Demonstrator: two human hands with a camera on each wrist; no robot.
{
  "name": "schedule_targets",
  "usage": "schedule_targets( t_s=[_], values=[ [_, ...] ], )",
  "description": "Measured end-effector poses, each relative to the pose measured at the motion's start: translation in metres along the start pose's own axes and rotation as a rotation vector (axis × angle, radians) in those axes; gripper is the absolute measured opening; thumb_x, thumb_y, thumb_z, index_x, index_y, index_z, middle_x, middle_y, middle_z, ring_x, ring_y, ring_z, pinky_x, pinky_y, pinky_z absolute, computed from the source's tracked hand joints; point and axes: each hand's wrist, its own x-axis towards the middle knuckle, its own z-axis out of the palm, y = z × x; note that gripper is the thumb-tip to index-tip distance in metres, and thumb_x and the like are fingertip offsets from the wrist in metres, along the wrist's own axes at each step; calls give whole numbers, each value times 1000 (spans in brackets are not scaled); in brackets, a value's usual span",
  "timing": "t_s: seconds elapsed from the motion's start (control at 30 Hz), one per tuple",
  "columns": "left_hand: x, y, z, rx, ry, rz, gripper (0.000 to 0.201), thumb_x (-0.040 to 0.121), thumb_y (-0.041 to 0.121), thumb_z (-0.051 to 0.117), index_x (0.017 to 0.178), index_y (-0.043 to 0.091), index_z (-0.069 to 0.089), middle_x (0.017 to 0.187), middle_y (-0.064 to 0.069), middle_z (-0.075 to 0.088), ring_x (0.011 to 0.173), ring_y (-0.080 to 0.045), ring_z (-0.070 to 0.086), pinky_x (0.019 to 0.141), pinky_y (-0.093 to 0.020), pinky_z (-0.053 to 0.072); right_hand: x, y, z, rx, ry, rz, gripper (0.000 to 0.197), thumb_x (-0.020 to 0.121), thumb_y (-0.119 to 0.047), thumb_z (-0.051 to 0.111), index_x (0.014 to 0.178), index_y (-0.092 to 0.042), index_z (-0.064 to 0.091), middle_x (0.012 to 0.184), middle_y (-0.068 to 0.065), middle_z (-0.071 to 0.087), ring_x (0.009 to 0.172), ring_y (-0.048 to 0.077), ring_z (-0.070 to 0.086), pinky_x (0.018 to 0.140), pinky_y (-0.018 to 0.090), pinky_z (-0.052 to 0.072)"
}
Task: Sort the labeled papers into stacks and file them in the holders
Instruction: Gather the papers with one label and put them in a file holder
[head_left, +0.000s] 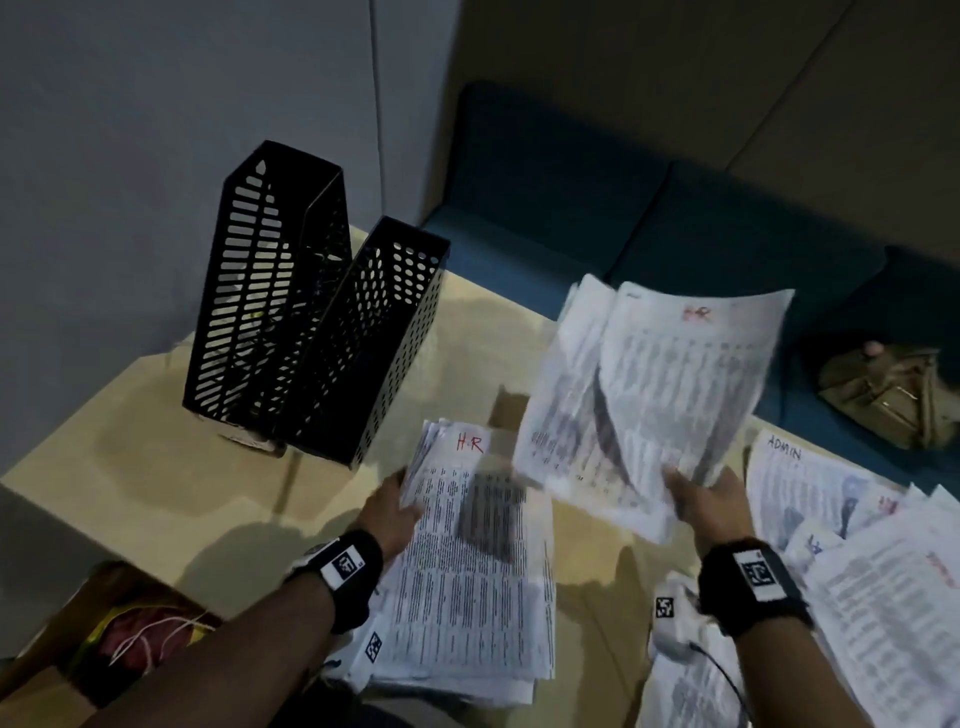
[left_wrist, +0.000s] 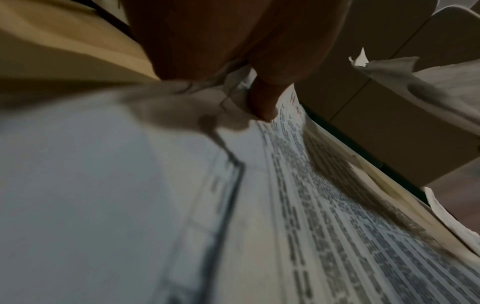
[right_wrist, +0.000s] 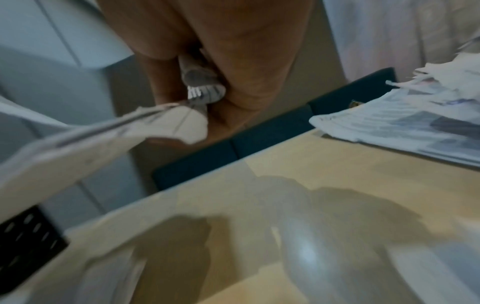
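Two black perforated file holders (head_left: 311, 312) stand upright at the back left of the beige table (head_left: 156, 467). A stack of printed sheets marked "H.R" in red (head_left: 478, 571) lies in front of me. My left hand (head_left: 402, 499) grips its upper left edge; in the left wrist view the thumb (left_wrist: 262, 102) pinches the crumpled sheet edges (left_wrist: 182, 107). My right hand (head_left: 685, 486) holds a bundle of sheets (head_left: 660, 384) with a red mark in the air above the table, pinched by its lower edge (right_wrist: 103, 133). A stack marked "ADMIN" (head_left: 800, 483) lies to the right.
More loose sheets (head_left: 883, 597) spread at the right front. A blue bench (head_left: 623, 218) runs behind the table with an olive bag (head_left: 893, 400) on it. An open cardboard box (head_left: 130, 634) sits at lower left. A small white tagged device (head_left: 670, 618) lies by my right wrist.
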Motion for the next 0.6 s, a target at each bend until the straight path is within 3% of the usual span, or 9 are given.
schedule_targets(
  t_s=[0.1,0.2,0.27,0.33,0.4,0.5,0.6],
  values=[
    [1,9,3,-121,8,28,50,96,24,55,142,16,35,140,-1,47,123,-23,48,102,-38,39,-42,17,22,-174,-217,-3,22,87,-21,67,106,-14,60,96,10,67,77,23,60,62,28,46],
    [2,14,1,-279,-16,50,68,91,51,53,148,24,26,149,4,37,137,-22,36,112,-41,30,-75,33,49,-232,-406,8,30,88,-21,66,115,-25,54,101,-6,61,79,8,57,70,25,44],
    [3,12,3,-318,-11,45,81,80,62,61,147,28,30,147,6,40,136,-24,39,112,-44,33,-90,41,62,-277,-519,-15,35,87,-24,67,116,-32,50,105,-11,62,84,5,58,75,24,43],
    [1,9,6,-261,17,91,70,77,45,73,138,27,42,134,2,56,124,-25,53,105,-46,43,-93,41,66,-226,-587,-7,38,85,-26,70,117,-32,49,106,-15,62,91,7,60,67,14,43],
    [2,0,11,-184,35,116,58,83,22,70,135,21,45,128,-3,60,118,-26,57,102,-44,45,-89,36,67,-117,-544,10,46,85,-33,69,121,-27,42,108,-14,56,96,10,59,68,14,46],
    [0,-6,11,-149,-31,95,45,87,15,66,129,15,50,120,-2,63,111,-23,59,95,-33,46,-68,30,69,-37,-328,69,71,86,-49,56,142,-19,24,125,2,45,104,20,52,87,41,52],
    [-3,-14,10,32,-142,106,45,87,19,66,129,15,49,115,-3,63,106,-22,61,91,-29,46,-54,19,81,-75,-224,82,61,96,-31,50,145,-13,19,127,10,50,98,23,52,80,29,44]
  ],
)
